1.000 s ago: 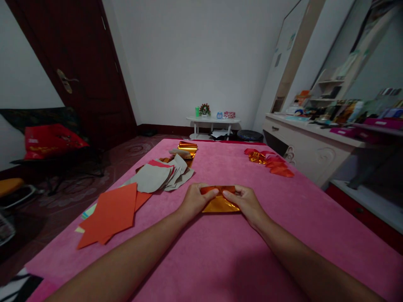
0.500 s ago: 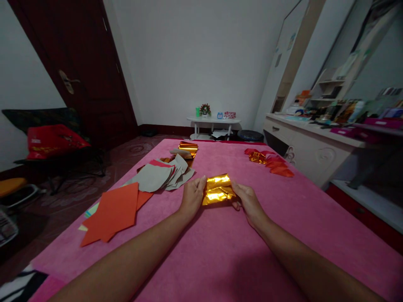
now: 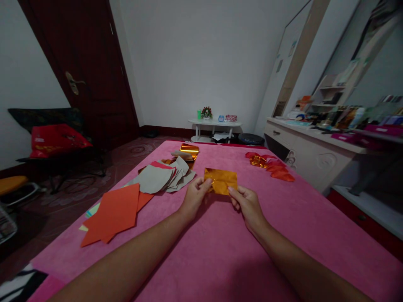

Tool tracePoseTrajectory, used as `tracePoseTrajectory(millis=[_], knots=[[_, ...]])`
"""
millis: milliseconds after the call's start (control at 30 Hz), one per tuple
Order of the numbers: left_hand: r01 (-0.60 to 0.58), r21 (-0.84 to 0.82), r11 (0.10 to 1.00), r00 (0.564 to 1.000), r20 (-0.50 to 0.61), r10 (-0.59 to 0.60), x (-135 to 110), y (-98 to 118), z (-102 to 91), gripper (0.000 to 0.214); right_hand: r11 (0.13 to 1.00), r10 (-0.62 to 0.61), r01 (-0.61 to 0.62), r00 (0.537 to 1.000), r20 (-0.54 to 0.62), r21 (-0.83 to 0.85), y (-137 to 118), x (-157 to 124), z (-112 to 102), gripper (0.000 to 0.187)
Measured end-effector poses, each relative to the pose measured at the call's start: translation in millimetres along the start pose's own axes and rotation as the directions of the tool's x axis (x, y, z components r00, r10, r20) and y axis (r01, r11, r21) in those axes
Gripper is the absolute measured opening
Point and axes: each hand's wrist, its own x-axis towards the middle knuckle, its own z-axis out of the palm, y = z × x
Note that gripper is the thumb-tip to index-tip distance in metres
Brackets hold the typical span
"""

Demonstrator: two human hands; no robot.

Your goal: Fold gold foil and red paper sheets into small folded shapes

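Observation:
A creased sheet of gold foil paper (image 3: 222, 178) is held up over the pink cloth (image 3: 201, 247) between my two hands. My left hand (image 3: 195, 195) pinches its lower left corner, thumb on the near face. At the lower right corner, my right hand (image 3: 247, 200) grips it between thumb and fingers. To the left of my hands lies a loose pile of grey paper pieces (image 3: 154, 178) with a bit of red among them. Nearer on the left are orange paper sheets (image 3: 115, 212).
A gold foil roll (image 3: 190, 150) lies behind the grey pieces. Red and orange folded papers with crumpled gold foil (image 3: 258, 161) sit at the far right of the cloth. A white dresser (image 3: 311, 144) borders the right side; a low white table (image 3: 215, 122) stands beyond.
The gold foil paper has been raised and tilted more upright, its face now darker and less shiny. Both thumbs have come onto its near face. The camera view has shifted slightly.

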Motion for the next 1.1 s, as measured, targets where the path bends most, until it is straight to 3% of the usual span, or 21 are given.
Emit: tracePoseTrajectory(millis=[133,267,367,433,533,700,867,1000,1100], knots=[[0.041,0.009,0.999,0.997,0.071,-0.042,-3,-3,5.2,0.049,0.995,-0.033,0.031,0.999,0.024,0.094,1,-1,-2,0.038],[0.024,-0.009,1.0,1.0,-0.006,-0.024,-6,-1,14.2,0.05,0.974,-0.005,-0.02,0.994,0.11,0.226,5,-4,10,0.039],[0.01,-0.076,0.997,0.999,0.052,-0.006,-12,3,23.7,0.044,0.982,0.027,-0.056,0.987,0.159,0.178,9,-8,22,0.048],[0.011,-0.109,0.994,0.991,0.13,0.003,-15,7,28.2,0.04,0.988,0.047,-0.066,0.989,0.138,0.14,10,-10,27,0.054],[-0.012,-0.104,0.994,0.988,0.153,0.028,-17,10,28.3,0.038,0.992,0.029,-0.037,0.997,0.073,0.121,9,-8,26,0.054],[-0.114,-0.002,0.993,0.993,0.007,0.114,-12,7,19.3,0.031,0.992,0.012,-0.007,0.999,-0.04,0.126,7,1,12,0.049],[-0.103,0.073,0.992,0.992,-0.07,0.108,-6,1,9.3,0.032,0.989,-0.023,0.03,0.999,-0.047,0.146,10,8,-3,0.047],[-0.088,0.079,0.993,0.979,-0.176,0.101,0,0,-5.4,0.036,0.956,-0.014,0.077,0.976,-0.218,0.284,9,18,-24,0.048],[-0.071,0.08,0.994,0.987,-0.14,0.081,0,-1,-7.0,0.034,0.952,0.028,0.008,0.993,-0.113,0.306,6,20,-27,0.045]])
